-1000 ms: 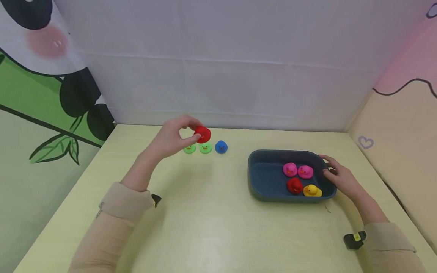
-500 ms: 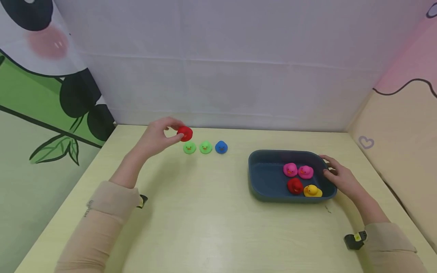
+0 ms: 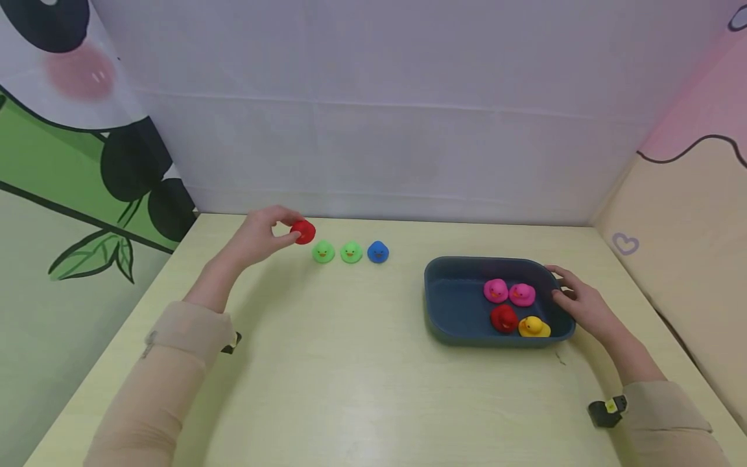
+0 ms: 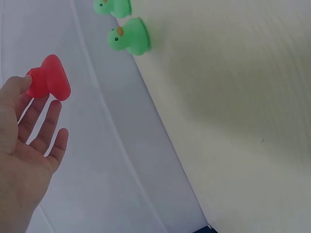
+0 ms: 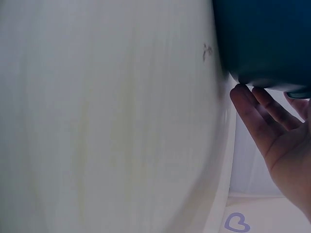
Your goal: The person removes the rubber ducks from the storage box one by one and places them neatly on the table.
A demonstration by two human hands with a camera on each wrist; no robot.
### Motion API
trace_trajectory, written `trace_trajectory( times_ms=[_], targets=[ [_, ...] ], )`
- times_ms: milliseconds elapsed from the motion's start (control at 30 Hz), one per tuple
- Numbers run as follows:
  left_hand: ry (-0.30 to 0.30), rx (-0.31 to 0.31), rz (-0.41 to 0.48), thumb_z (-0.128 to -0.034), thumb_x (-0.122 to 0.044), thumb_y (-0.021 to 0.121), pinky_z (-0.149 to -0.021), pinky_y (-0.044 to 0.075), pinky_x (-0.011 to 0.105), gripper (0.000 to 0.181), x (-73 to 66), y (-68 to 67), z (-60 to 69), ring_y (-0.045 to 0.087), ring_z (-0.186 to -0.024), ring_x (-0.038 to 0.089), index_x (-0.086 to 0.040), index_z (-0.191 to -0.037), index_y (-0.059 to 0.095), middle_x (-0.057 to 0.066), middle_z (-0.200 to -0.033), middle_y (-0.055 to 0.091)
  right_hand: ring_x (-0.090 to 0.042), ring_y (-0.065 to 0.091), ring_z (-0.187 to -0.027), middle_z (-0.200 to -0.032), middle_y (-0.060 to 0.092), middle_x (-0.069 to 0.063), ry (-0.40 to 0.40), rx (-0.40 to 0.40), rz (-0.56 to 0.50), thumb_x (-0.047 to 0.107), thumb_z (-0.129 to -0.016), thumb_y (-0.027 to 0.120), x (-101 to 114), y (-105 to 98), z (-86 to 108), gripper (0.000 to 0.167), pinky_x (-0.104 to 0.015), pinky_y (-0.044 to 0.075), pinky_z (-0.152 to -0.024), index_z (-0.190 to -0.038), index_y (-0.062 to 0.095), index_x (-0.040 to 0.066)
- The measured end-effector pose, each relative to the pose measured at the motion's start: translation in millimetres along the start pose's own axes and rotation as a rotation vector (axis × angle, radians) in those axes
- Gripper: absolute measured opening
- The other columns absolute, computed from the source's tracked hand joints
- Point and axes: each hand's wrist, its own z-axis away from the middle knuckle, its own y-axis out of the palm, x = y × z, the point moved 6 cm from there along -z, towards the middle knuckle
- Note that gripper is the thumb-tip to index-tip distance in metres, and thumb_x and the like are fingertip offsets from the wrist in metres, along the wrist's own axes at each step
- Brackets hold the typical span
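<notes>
A red duck [image 3: 303,232] is pinched between the thumb and fingers of my left hand [image 3: 259,237], above the table just left of a row of two green ducks [image 3: 323,251] and a blue duck [image 3: 378,251]. The left wrist view shows the red duck [image 4: 48,77] held by its head, its base turned away from the palm. My right hand [image 3: 588,306] rests at the right end of a dark blue tray [image 3: 461,338], thumb on the rim and fingers around its outer side. Inside the tray are two pink ducks [image 3: 496,290], a red duck [image 3: 504,318] and a yellow duck [image 3: 533,327].
The pale table [image 3: 350,389] meets a white cloth backdrop [image 3: 397,155] along its back edge. Printed panels stand at the left and right sides, the right one with a small heart [image 3: 626,244].
My left hand has moved left with the red duck, from above the green ducks to beside them, and slightly lower in the last half second. My right hand and the tray have stayed put.
</notes>
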Motion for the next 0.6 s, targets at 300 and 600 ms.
trace_trajectory(
  times_ms=[300,600],
  targets=[
    [-0.028,0.050,-0.021,-0.0859,-0.010,0.067,-0.094,0.042,0.050,0.030,26.9,11.5,-6.2,0.056,-0.105,0.031,-0.005,-0.115,0.064,0.012,-0.110,0.063,-0.058,0.046,-0.114,-0.128,0.045,-0.036,-0.002,0.000,0.003,0.018,-0.099,0.043,-2,0,-1.0,0.051,-0.062,0.042,-0.090,-0.147,0.027,0.009],
    [-0.047,0.107,-0.070,-0.0885,-0.009,0.063,-0.094,0.041,0.050,0.029,45.2,23.5,-10.5,0.055,-0.105,0.036,-0.002,-0.116,0.063,0.015,-0.110,0.063,-0.059,0.045,-0.114,-0.130,0.043,-0.036,0.001,0.004,0.001,0.019,-0.100,0.043,0,0,0.6,0.051,-0.063,0.041,-0.090,-0.147,0.026,0.009]
  ],
)
